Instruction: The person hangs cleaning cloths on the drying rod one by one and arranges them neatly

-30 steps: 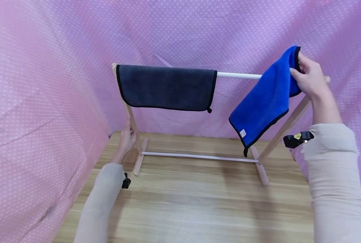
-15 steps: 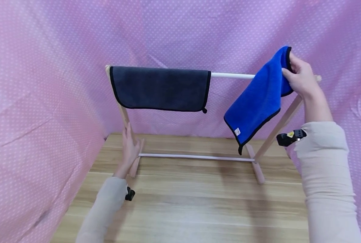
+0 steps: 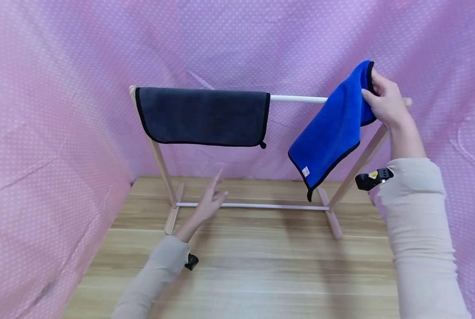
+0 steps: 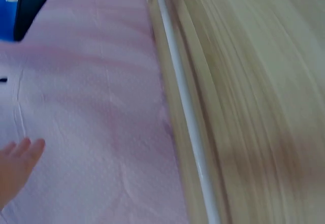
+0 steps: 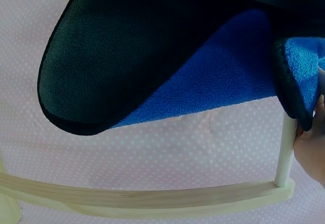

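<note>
A blue towel [image 3: 329, 128] with black edging hangs slantwise over the right part of the rack's white top bar [image 3: 299, 99]. My right hand [image 3: 386, 99] pinches its upper corner near the rack's right end; the right wrist view shows the blue towel [image 5: 218, 66] with a dark underside. My left hand [image 3: 210, 204] is in front of the lower bar [image 3: 269, 206], fingers spread and holding nothing. In the left wrist view the left hand's fingers [image 4: 23, 155] show at the left edge. A dark grey towel [image 3: 203, 117] hangs folded over the left part of the top bar.
The wooden rack's left post [image 3: 163, 173] and right post [image 3: 357, 170] rise from feet on a wood-grain table [image 3: 241, 270]. Pink polka-dot cloth [image 3: 229, 40] surrounds the table at the back and sides.
My left hand has let go of the left post and moved right, in front of the lower bar. My right hand keeps its pinch on the blue towel. The whole view has shifted slightly.
</note>
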Tool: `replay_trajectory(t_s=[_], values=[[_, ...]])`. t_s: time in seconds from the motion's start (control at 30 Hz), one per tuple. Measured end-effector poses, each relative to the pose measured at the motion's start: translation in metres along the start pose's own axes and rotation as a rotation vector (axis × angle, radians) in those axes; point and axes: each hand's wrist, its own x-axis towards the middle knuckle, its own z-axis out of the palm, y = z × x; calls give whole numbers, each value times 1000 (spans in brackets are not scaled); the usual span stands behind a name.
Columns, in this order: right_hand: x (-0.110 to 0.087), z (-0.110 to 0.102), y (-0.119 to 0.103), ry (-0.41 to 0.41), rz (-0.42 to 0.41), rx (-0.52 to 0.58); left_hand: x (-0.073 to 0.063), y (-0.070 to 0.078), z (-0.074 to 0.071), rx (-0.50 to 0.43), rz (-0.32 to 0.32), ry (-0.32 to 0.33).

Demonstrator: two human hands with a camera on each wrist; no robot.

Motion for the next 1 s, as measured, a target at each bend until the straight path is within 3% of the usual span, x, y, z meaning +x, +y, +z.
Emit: replay_trajectory(t_s=[0.2,0.3,0.43,0.7,1.0], values=[[-1,2,0,3,-9,34,13,33,23,-101,115,-140],[-1,2,0,5,-8,59,20,50,31,-154,129,-205],[-2,2,0,4,1,83,31,59,45,-197,124,-268],[-2,4,1,12,2,87,48,59,71,-213,152,-296],[-1,4,1,22,14,99,66,52,92,-212,39,-343]])
